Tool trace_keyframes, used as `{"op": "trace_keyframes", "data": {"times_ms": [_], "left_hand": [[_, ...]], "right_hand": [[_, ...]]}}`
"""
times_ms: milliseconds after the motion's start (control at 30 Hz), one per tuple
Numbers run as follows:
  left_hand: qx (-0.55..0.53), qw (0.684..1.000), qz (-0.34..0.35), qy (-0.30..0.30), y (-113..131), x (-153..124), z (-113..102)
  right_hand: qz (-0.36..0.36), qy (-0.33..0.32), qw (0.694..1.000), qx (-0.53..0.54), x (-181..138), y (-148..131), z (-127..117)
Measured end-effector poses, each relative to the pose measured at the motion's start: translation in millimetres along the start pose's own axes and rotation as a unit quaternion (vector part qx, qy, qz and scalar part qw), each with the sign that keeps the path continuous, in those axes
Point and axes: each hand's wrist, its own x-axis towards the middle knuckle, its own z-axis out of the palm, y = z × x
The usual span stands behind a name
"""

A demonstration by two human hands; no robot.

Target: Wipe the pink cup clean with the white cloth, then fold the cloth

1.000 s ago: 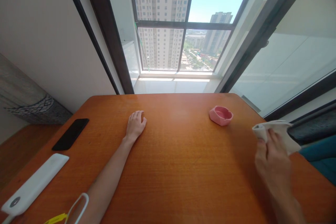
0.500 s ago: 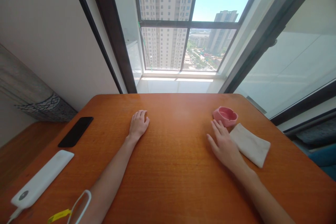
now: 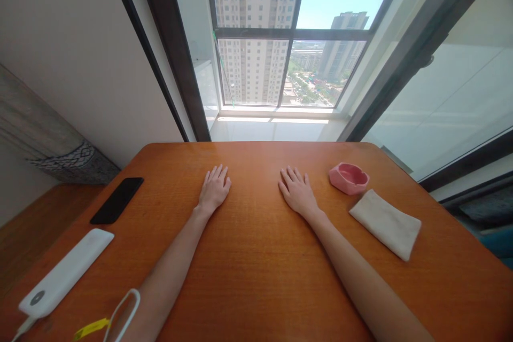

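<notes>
My left hand [image 3: 215,189] lies palm down on the wooden table [image 3: 256,256], fingers stretched out and holding nothing. Across from it my right hand [image 3: 297,191] rests flat as well, its fingers spread and nothing in them. Right of that hand, apart from it, stands a pink angular ashtray [image 3: 349,179]. A folded off-white cloth [image 3: 387,223] lies just in front of the ashtray, beside my right forearm.
On the left side lie a black phone [image 3: 117,201] and a long white power bank [image 3: 66,273] with a white cable. A yellow tag [image 3: 91,329] hangs on cable by my left forearm. Beyond the table's far edge is a window [image 3: 286,35].
My right hand has moved left, away from the ashtray and the cloth, and now lies flat nearer the table's middle. My left hand stays in place, its fingers slightly more spread.
</notes>
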Motion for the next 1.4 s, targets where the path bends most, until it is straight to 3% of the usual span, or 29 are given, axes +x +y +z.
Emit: {"op": "trace_keyframes", "data": {"times_ms": [1133, 1300, 1400], "left_hand": [[-0.012, 1.000, 0.005, 0.010, -3.8, 0.2, 2.7], [-0.015, 1.000, 0.004, 0.011, -3.4, 0.0, 2.7], [-0.015, 1.000, 0.005, 0.013, -3.6, 0.0, 3.3]], "right_hand": [[-0.004, 0.018, 0.999, 0.036, -2.0, -2.6, -2.2], [0.028, 0.060, 0.996, 0.053, 2.5, 8.3, -35.1], [0.143, 0.138, 0.979, 0.048, 5.6, 37.6, -76.4]]}}
